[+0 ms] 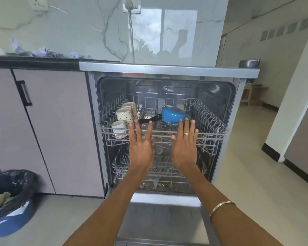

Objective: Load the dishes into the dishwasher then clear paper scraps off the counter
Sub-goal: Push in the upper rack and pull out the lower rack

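At the open dishwasher (pixel 245 121), both hands are reaching forward, palms toward the upper rack (pixel 212 135). Left hand (pixel 140 144) is spreading flat with fingers splayed, gripping nothing, fingertips lying at the rack's front rail. Right hand (pixel 185 146), wearing a ring, is likewise flat and wide open, holding nothing, at the same rail. Upper rack is carrying three patterned cups (pixel 124 115) tipped on their sides along its left edge, cream with red and tan motifs. Near the rack's middle, a blue saucepan (pixel 172 114) is sitting upside down, its black handle (pixel 149 119) pointing left toward the cups. Lower rack (pixel 124 167) is showing below, contents unclear. Crumpled paper scraps (pixel 43 52), pale with purple print, are lying on the dark bench (pixel 34 62) to the left. A lined blue bin (pixel 9 201) is standing on the floor, lower left.
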A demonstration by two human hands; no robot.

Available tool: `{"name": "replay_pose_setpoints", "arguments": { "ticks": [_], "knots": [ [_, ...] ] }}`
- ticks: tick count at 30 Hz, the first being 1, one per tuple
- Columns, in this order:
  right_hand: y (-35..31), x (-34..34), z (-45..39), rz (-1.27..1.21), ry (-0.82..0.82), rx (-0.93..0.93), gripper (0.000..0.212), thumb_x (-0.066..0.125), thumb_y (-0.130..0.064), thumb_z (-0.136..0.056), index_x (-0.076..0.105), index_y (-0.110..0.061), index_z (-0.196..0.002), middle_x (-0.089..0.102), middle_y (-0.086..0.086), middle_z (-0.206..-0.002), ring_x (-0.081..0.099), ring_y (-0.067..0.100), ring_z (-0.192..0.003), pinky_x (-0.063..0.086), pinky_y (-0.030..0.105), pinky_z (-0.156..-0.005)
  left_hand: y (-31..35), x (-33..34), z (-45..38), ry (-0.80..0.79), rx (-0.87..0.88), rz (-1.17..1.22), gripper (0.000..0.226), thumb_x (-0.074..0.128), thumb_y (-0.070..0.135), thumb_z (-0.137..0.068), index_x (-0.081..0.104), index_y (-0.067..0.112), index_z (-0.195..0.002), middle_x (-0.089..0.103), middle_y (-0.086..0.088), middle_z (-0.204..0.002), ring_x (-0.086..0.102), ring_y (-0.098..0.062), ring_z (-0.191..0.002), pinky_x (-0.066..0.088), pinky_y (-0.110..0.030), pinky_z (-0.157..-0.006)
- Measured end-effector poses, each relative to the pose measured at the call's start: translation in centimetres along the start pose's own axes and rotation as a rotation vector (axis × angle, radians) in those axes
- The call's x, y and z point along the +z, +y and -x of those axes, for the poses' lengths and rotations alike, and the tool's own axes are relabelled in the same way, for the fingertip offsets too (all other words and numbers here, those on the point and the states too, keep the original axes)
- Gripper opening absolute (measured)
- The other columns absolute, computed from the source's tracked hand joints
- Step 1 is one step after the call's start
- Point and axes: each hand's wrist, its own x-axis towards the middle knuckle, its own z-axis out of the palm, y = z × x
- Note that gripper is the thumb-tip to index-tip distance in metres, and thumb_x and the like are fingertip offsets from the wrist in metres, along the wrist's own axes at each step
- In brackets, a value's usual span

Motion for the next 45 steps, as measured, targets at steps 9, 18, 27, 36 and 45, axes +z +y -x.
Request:
{"name": "replay_pose_setpoints", "arguments": {
  "ticks": [9, 18, 27, 36, 45],
  "knots": [
    [1.3, 2.8, -4.0, 0.162, -0.083, -0.102, 0.092, 0.024, -0.070, -0.093, -0.023, -0.017, -0.152, -0.030, 0.015, -0.157, -0.036, 0.032, -0.141, -0.012, 0.051, -0.119, -0.9, 2.6, -3.4, -0.046, 0.058, -0.143, 0.106, 0.063, 0.004, -0.084, -0.013, 0.024, -0.155, -0.032, -0.017, -0.157, -0.035, -0.040, -0.139, 0.010, -0.058, -0.120],
    [3.2, 4.3, -7.5, 0.264, -0.136, -0.093, 0.087, 0.028, -0.058, -0.098, -0.032, -0.020, -0.148, -0.024, 0.015, -0.159, -0.035, 0.033, -0.141, -0.013, 0.049, -0.119, -0.2, 3.2, -5.9, -0.159, 0.156, -0.348, 0.096, 0.057, 0.026, -0.095, -0.020, 0.020, -0.153, -0.022, -0.026, -0.153, -0.053, -0.040, -0.108, -0.001, -0.052, -0.118],
    [1.1, 6.0, -8.4, 0.392, -0.053, -0.083, 0.092, 0.049, -0.043, -0.097, -0.021, -0.020, -0.152, 0.010, 0.020, -0.160, -0.003, 0.037, -0.150, -0.009, 0.052, -0.120, -3.8, 5.0, -9.5, -0.176, 0.217, -0.276, 0.094, 0.061, 0.005, -0.091, -0.002, 0.027, -0.157, -0.002, -0.019, -0.163, 0.006, -0.046, -0.148, 0.031, -0.049, -0.114],
    [1.9, 6.0, -9.0, 0.317, -0.079, -0.125, 0.086, 0.035, -0.050, -0.100, -0.033, -0.023, -0.144, -0.003, 0.015, -0.163, -0.017, 0.034, -0.148, -0.012, 0.051, -0.119, -3.0, 4.9, -8.6, -0.143, 0.177, -0.243, 0.099, 0.059, -0.007, -0.086, -0.001, 0.026, -0.157, -0.005, -0.022, -0.162, -0.012, -0.040, -0.148, 0.016, -0.049, -0.121],
    [1.6, 5.5, -8.6, 0.253, -0.147, -0.120, 0.097, 0.041, -0.056, -0.096, -0.034, -0.023, -0.147, -0.016, 0.012, -0.162, -0.029, 0.032, -0.144, -0.008, 0.052, -0.120, -3.0, 4.8, -7.5, -0.135, 0.145, -0.282, 0.105, 0.061, 0.000, -0.086, -0.016, 0.026, -0.153, -0.015, -0.022, -0.159, -0.048, -0.038, -0.115, -0.001, -0.049, -0.122]
  ]
}}
